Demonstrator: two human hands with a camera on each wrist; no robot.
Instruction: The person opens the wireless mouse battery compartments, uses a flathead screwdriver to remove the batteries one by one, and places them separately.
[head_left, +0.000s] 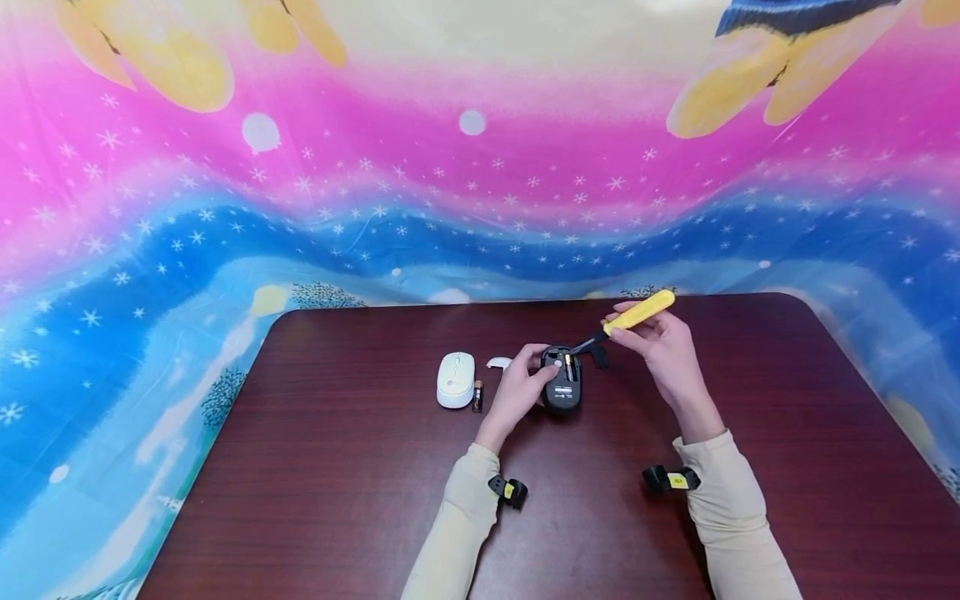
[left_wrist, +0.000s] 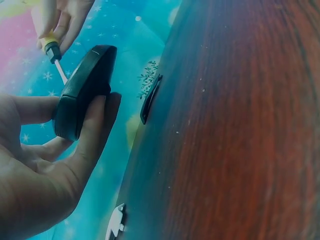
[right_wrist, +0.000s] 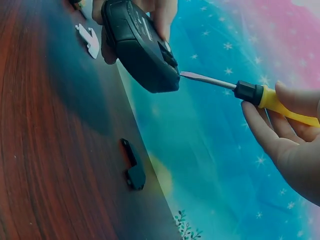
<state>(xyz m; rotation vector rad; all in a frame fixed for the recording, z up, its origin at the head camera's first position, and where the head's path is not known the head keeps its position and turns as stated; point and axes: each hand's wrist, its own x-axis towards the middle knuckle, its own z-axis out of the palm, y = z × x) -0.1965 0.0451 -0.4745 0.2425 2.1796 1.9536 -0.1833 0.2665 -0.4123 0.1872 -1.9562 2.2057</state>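
Note:
My left hand (head_left: 517,390) grips a black computer mouse (head_left: 562,395) above the table, its underside turned up and its battery bay uncovered. A battery (head_left: 569,367) lies in that bay. In my right hand (head_left: 667,354) is a flat-blade screwdriver with a yellow handle (head_left: 640,313), pinched near its black collar (right_wrist: 248,93). The blade tip (right_wrist: 186,74) sits at the end of the mouse by the bay; whether it touches the battery I cannot tell. In the left wrist view the mouse (left_wrist: 86,90) appears edge-on between thumb and fingers.
A white mouse (head_left: 456,379) stands left of my left hand, with a loose battery (head_left: 477,396) beside it. Behind that hand lies a white cover (head_left: 498,362), partly hidden. A black battery cover (right_wrist: 134,165) rests near the table's far edge. A printed cloth (head_left: 480,225) hangs behind the table (head_left: 337,467).

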